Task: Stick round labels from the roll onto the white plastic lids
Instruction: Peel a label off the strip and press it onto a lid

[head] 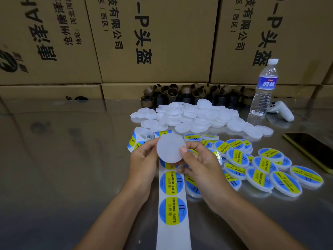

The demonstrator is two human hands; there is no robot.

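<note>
Dim, murky picture here: I see the shiny table [54,177] mirroring the cartons [171,33], edges bowing outward, the white lid [170,148] brightest, slightly soft.

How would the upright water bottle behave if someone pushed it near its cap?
The water bottle is tall and narrow, so it would probably tip rather than slide. Pushed low, it might slide, since the table looks smooth and shiny. Once lying down, its round body would likely roll.
</note>
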